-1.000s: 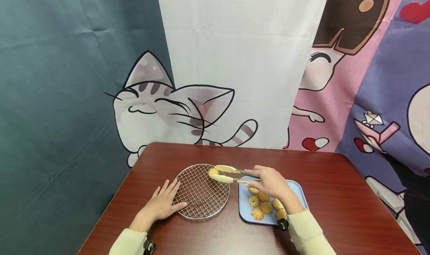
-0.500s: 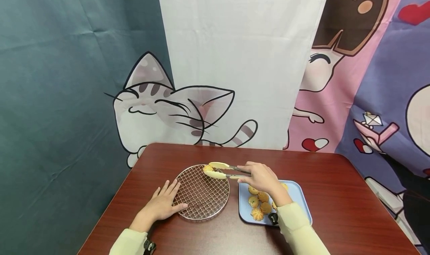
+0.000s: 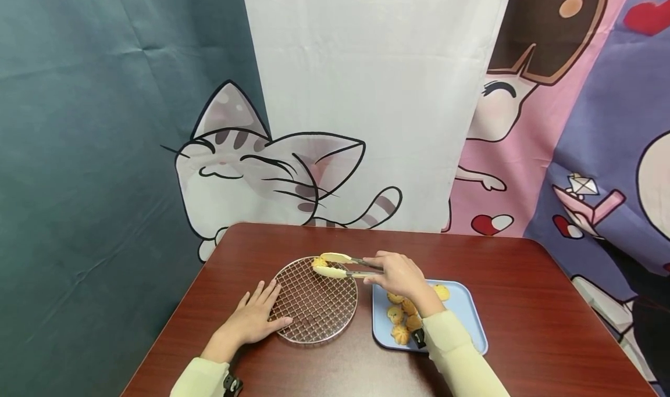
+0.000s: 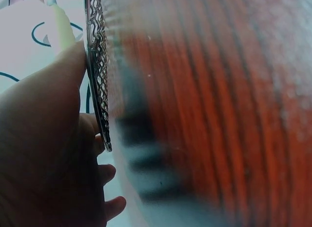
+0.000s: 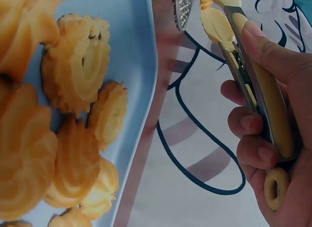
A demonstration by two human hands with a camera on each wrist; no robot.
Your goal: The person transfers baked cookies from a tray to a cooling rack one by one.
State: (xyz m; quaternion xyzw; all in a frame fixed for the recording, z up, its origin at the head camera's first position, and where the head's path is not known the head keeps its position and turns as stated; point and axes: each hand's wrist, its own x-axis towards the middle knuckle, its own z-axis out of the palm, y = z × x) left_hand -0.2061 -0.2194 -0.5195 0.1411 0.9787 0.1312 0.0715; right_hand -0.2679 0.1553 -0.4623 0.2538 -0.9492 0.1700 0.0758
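My right hand (image 3: 400,275) grips a pair of tongs (image 3: 356,262) with cream tips and metal arms, its fingers curled round the handles in the right wrist view (image 5: 273,110). Between the tong tips is a golden piped cookie (image 3: 318,263), at the far part of a round wire rack (image 3: 314,310). My left hand (image 3: 253,315) rests with fingers spread on the rack's left rim; in the left wrist view the rack (image 4: 97,75) shows edge-on beside the thumb. Several more cookies (image 3: 396,314) lie on a light blue tray (image 3: 466,321), partly hidden by the right forearm.
The rack and tray stand side by side on a dark red wooden table (image 3: 528,310). A printed cloth backdrop (image 3: 377,106) with a cartoon cat hangs behind the table's far edge.
My right hand has moved left with the tongs, carrying the cookie from the rack's far right toward its far middle. More of the tray's right side shows. The left hand stays in place.
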